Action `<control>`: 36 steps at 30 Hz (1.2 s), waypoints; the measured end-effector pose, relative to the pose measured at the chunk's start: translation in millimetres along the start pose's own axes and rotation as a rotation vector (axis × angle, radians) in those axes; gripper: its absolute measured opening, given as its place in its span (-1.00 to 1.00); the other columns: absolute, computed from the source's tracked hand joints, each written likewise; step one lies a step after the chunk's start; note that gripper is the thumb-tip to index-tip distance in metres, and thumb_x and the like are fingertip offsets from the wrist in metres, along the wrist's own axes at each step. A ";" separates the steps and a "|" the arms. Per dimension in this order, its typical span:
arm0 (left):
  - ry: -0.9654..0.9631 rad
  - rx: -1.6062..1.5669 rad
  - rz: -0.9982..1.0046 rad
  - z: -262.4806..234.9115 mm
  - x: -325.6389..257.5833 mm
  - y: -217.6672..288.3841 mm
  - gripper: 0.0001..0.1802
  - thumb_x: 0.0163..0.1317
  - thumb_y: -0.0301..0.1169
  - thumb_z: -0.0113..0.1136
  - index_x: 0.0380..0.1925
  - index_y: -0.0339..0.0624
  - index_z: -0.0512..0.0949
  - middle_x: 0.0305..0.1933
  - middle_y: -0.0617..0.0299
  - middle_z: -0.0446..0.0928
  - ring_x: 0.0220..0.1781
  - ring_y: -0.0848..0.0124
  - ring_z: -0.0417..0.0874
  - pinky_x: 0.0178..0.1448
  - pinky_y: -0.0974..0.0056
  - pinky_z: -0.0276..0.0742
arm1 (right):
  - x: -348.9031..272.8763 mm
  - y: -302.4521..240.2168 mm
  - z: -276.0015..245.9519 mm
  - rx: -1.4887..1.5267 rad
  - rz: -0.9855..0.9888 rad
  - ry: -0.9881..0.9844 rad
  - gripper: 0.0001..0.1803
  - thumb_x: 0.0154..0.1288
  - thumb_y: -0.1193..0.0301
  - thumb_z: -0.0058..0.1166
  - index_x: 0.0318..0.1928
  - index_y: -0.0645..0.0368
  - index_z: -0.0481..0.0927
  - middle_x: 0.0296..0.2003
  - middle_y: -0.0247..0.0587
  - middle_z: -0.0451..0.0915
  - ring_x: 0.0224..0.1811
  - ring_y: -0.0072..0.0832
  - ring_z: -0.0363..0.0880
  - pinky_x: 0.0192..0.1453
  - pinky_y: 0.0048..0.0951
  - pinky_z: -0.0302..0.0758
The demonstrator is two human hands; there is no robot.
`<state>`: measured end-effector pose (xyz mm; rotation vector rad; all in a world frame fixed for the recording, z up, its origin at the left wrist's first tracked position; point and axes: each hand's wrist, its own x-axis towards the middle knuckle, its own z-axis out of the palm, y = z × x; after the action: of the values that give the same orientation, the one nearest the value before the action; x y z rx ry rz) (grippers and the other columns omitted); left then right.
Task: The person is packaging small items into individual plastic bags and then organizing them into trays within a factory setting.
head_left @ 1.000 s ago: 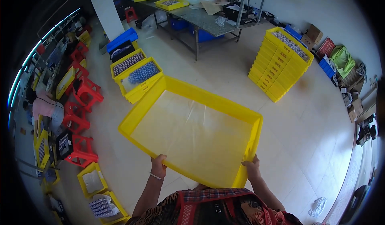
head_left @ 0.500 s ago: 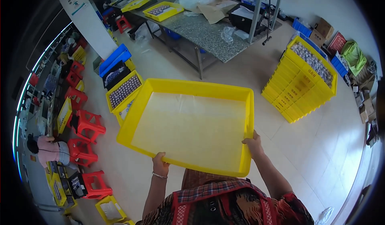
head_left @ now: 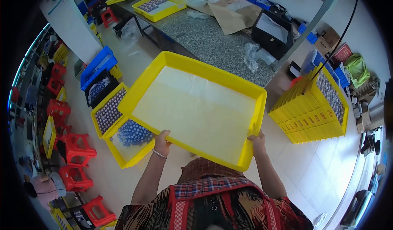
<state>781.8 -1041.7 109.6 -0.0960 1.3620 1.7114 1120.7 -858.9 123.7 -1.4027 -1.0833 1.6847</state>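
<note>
Tray (head_left: 213,75) is pretty much mid-frame, yellow, pale inside, held at an angle. Left hand (head_left: 162,144) grips its near rim, right hand (head_left: 257,145) has hold of the right end. Past that: bin (head_left: 137,156) of blue bits (head_left: 133,133) lower left, yellow crates (head_left: 303,121) stacked at right, speckled table (head_left: 213,45) up top.
</note>
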 end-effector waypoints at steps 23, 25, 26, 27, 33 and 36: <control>-0.141 0.446 -0.221 195.7 327.9 48.4 -0.21 0.25 -0.27 0.14 0.41 -0.09 0.00 -0.16 0.11 0.58 -0.21 0.33 0.67 -0.17 0.32 0.52 | 333.5 -73.4 23.1 0.264 0.026 0.188 -0.46 0.06 0.63 -0.04 0.13 0.24 0.32 -0.11 -0.14 0.50 -0.11 -0.22 0.55 -0.05 -0.20 0.58; -0.047 0.551 -0.305 138.6 308.8 16.4 -0.33 0.16 -0.28 0.16 0.30 -0.13 0.27 -0.22 0.10 0.60 -0.34 0.35 0.68 -0.34 0.32 0.54 | 307.4 -43.0 -15.1 0.249 0.152 0.184 -0.50 0.09 0.52 -0.04 0.11 0.19 0.33 -0.14 -0.12 0.49 -0.15 -0.18 0.56 -0.06 -0.18 0.60; 0.018 0.634 -0.310 111.2 292.0 -2.9 -0.42 0.15 -0.28 0.15 0.21 -0.16 0.39 -0.23 0.10 0.60 -0.36 0.36 0.67 -0.37 0.34 0.52 | 283.7 -52.1 -14.8 0.207 0.075 0.277 -0.47 0.09 0.52 -0.02 0.14 0.21 0.34 -0.11 -0.07 0.50 -0.14 -0.15 0.56 -0.06 -0.16 0.60; 0.072 0.711 -0.333 82.3 272.7 -16.9 -0.42 0.13 -0.28 0.16 0.19 -0.18 0.41 -0.27 0.04 0.62 -0.37 0.26 0.69 -0.36 0.30 0.55 | 272.9 -65.1 -15.5 0.106 0.093 0.359 -0.36 0.10 0.50 0.01 0.26 0.18 0.27 0.04 -0.01 0.45 -0.02 -0.14 0.52 -0.01 -0.14 0.56; 0.424 1.074 -0.617 -86.9 141.7 -39.6 -0.63 0.06 -0.29 0.03 -0.27 -0.34 0.65 -0.23 -0.15 0.63 -0.16 0.03 0.68 -0.03 0.09 0.55 | 365.4 -49.3 34.6 -0.516 -0.419 0.132 -0.23 0.16 0.18 0.04 0.37 0.04 0.15 0.32 0.02 0.15 0.30 -0.06 0.21 0.30 -0.15 0.24; 0.566 1.006 -0.587 -165.8 90.8 -96.7 -0.68 0.06 -0.33 0.06 -0.34 -0.36 0.65 -0.35 -0.11 0.64 -0.24 0.08 0.69 -0.13 0.09 0.57 | 348.3 -83.6 76.0 -0.767 -0.883 0.116 -0.17 0.18 -0.03 0.05 0.41 -0.08 0.11 0.39 -0.07 0.05 0.38 -0.09 0.08 0.38 -0.23 0.11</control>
<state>720.0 -1124.2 -76.2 -0.3763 2.1894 0.3983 980.8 -526.4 60.7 -1.1076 -2.0077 0.5529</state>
